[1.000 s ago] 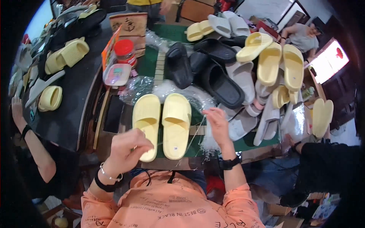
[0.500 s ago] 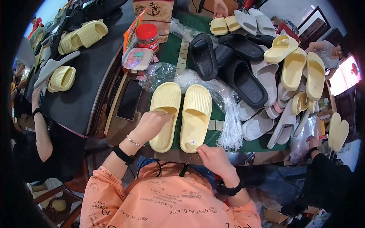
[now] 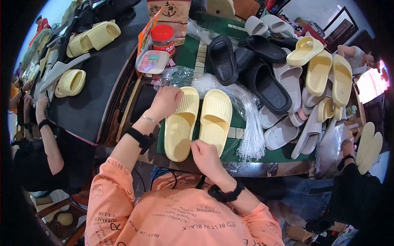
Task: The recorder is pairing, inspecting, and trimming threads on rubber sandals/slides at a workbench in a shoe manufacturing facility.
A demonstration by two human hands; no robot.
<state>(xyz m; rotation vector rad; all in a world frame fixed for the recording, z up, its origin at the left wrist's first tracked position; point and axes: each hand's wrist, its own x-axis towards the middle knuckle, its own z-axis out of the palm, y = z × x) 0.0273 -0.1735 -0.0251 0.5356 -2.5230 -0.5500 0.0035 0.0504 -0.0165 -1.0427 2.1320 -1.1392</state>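
Moved since the earlier frame: left hand (image 3: 165, 101) up beside one strap (image 3: 189, 102); right hand (image 3: 206, 156) inward, between heels. Both: fingers curled; any hold, cannot tell. Yellow slippers (image 3: 179, 133): paired, green mat (image 3: 237, 118). Advisable: heels level, light touch. Beyond: white strands (image 3: 251, 141), slipper heap (image 3: 269, 88), co-workers (image 3: 35, 162).

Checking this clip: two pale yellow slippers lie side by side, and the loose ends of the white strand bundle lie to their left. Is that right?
Not quite: the loose ends of the white strand bundle lie to the right, as the head view shows. The two pale yellow slippers do lie side by side.
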